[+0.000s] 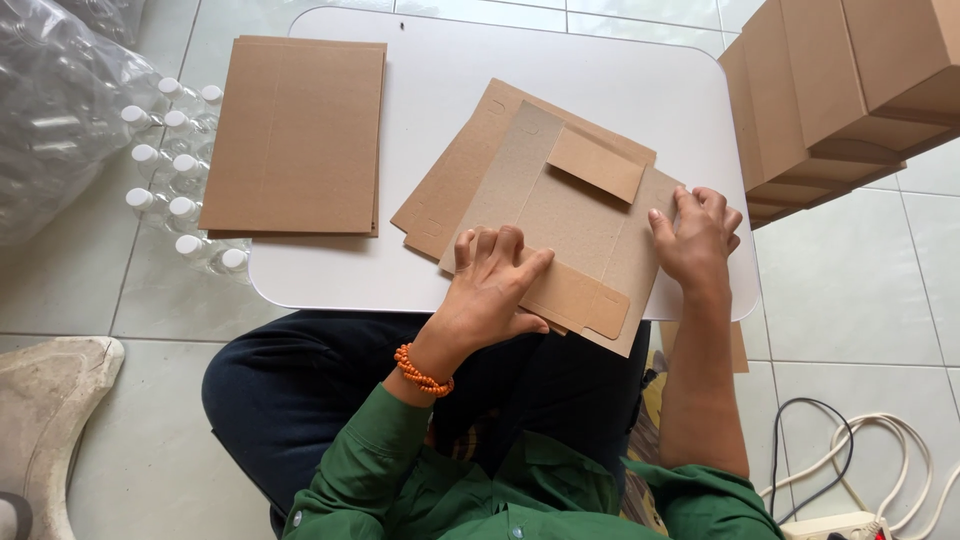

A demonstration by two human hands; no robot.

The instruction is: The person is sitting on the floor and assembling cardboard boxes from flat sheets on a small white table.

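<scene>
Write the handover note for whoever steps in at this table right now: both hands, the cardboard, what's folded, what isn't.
Left hand: flat, pressing the near folded flap of the cardboard blank.
Right hand: fingers bent over the blank's right edge, pressing it down.
Blank lies opened on the white table, on top of another flat piece.
Done: far flap and near flap folded inward.
Left: the sides are still flat; no box shape yet.
Flat stack waits on the left; finished boxes on the right.

The floor [860, 290] is of pale glossy tiles with thin grey joints — daylight reflects softly on it. A small white table [440, 80] with rounded corners stands there.
</scene>
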